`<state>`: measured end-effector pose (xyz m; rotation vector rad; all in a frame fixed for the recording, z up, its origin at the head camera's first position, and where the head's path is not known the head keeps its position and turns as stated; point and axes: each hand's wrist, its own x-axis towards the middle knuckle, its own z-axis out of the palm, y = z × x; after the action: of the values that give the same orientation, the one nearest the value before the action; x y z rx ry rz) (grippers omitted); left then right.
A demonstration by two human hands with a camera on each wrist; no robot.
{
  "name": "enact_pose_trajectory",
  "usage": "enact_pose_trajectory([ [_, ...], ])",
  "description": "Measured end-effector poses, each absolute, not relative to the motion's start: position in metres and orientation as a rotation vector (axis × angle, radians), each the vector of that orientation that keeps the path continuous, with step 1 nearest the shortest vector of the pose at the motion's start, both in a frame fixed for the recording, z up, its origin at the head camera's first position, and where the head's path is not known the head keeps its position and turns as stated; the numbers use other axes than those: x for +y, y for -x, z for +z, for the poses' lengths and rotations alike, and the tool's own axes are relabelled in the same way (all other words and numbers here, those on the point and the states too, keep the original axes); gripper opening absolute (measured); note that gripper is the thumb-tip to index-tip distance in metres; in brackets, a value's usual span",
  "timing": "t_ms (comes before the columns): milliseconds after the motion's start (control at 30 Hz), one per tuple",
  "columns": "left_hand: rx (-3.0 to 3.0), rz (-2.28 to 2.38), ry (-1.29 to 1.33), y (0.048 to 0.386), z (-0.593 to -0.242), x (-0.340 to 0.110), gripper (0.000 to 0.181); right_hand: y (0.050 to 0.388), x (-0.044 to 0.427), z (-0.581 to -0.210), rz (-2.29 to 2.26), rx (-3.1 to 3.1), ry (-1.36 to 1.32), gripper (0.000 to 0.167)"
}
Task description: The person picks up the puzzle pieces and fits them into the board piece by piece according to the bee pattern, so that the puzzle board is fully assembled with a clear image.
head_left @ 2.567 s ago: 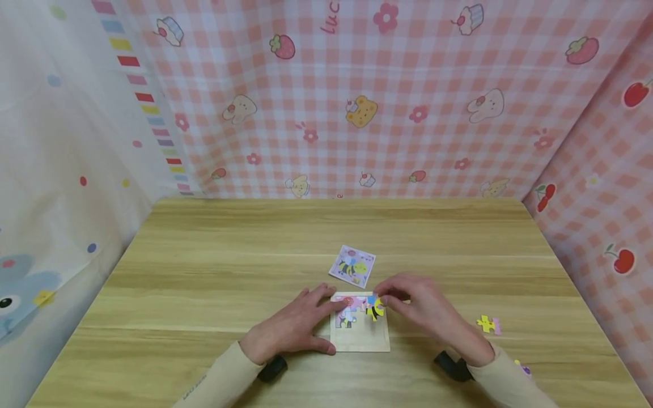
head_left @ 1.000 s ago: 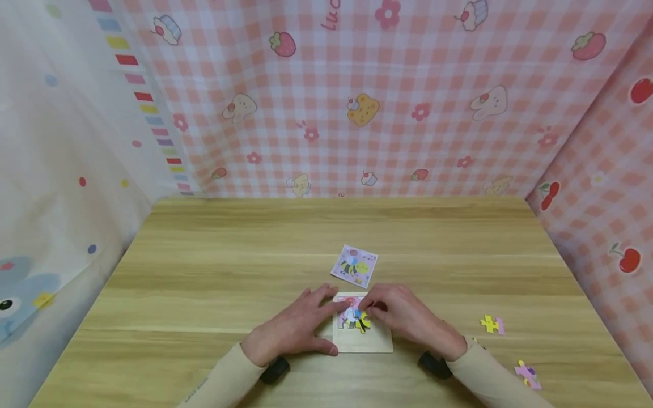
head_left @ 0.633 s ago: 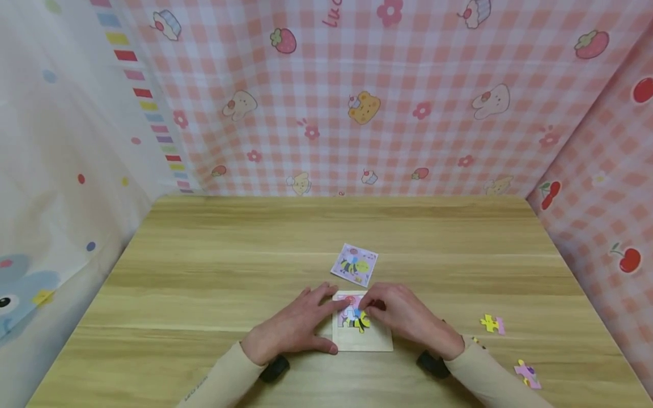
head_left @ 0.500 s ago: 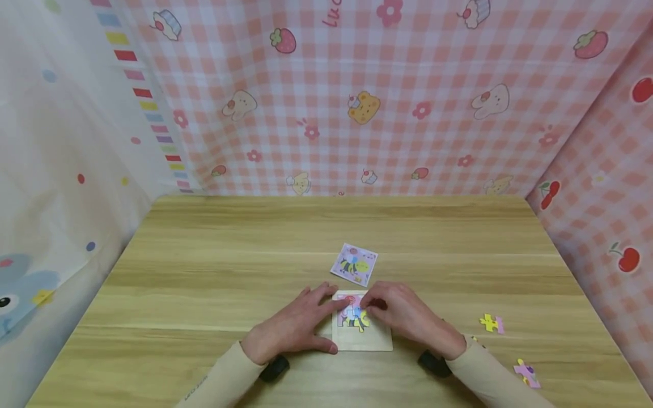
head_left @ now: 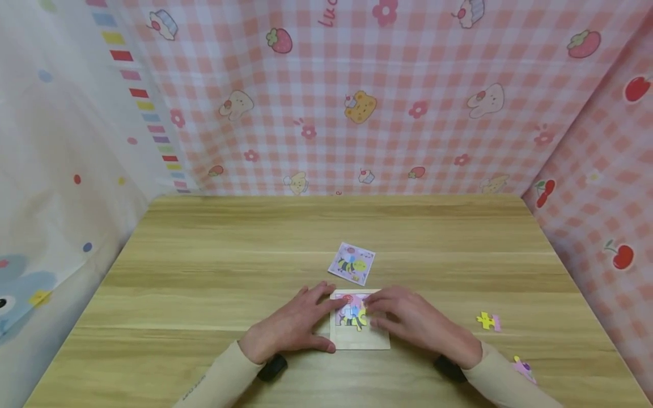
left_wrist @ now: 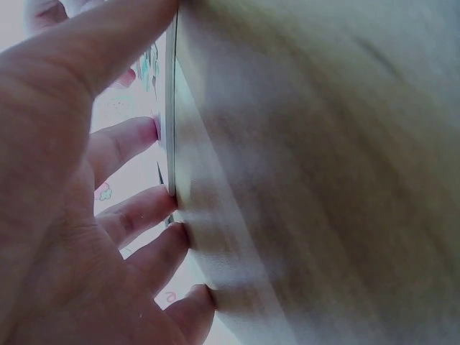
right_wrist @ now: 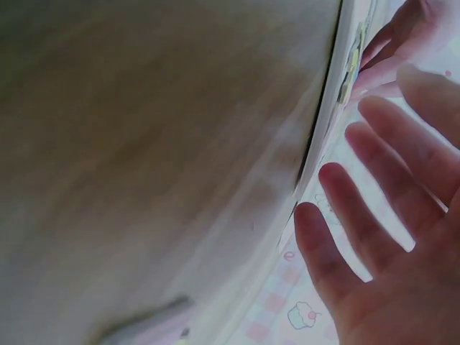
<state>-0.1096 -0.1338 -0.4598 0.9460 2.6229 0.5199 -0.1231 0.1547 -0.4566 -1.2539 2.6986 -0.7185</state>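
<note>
Between the two hands lies a flat, square tray of pale wood (head_left: 360, 341). Next to the left fingers, a few joined jigsaw pieces in pink, white, yellow and black (head_left: 349, 318) sit in it, and the part by the left thumb is bare. The step in hand seems to be fitting pieces into this picture. I think the next move calls for a soft push to make them snug, then a reach for another.

The left hand (head_left: 291, 326) lies low, fingers spread, not gripping. Its pointing finger is over the pieces, and its thumb rests by the tray's near corner. The right hand (head_left: 420, 318) is over the other side, fingers a bit bent and apart, with nothing held that I can see. I can't tell if its tips touch the pieces.

Out to the right of the right hand, on the light brown wood-look table (head_left: 229, 255), are a small pink and purple jigsaw piece (head_left: 524, 369) and, farther away, a yellow and pink jigsaw piece (head_left: 488, 321). Past both hands is a square bee picture card (head_left: 352, 263). Way behind hangs a pink and white checked cloth (head_left: 326, 141).
</note>
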Motion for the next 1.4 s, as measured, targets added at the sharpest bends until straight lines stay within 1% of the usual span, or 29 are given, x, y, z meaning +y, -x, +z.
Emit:
enact_pose_trajectory([
  [233, 2.624, 0.516, -0.946, 0.11, -0.46, -0.135, 0.089, 0.122, 0.159, -0.456, -0.665, 2.625, 1.397, 0.035],
  [400, 2.624, 0.516, -0.951, 0.11, -0.461, -0.134, 0.088, 0.119, 0.159, -0.456, -0.602, 2.573, 1.396, 0.044],
  [500, 2.622, 0.526, -0.952, 0.11, -0.461, -0.134, 0.088, 0.118, 0.158, -0.456, -0.542, 2.567, 1.373, 0.047],
  [767, 2.625, 0.532, -0.96, 0.11, -0.461, -0.134, 0.088, 0.116, 0.157, -0.453, -0.435, 2.582, 1.389, 0.042],
  [1100, 2.63, 0.527, -0.967, 0.109, -0.46, -0.134, 0.089, 0.117, 0.15, -0.445, -0.134, 2.632, 1.628, 0.031],
  [1200, 2.629, 0.532, -0.965, 0.109, -0.459, -0.134, 0.089, 0.118, 0.15, -0.443, -0.163, 2.609, 1.59, 0.034],
  [1400, 2.616, 0.532, -0.951, 0.109, -0.458, -0.133, 0.088, 0.119, 0.152, -0.441, -0.323, 2.545, 1.4, 0.043],
])
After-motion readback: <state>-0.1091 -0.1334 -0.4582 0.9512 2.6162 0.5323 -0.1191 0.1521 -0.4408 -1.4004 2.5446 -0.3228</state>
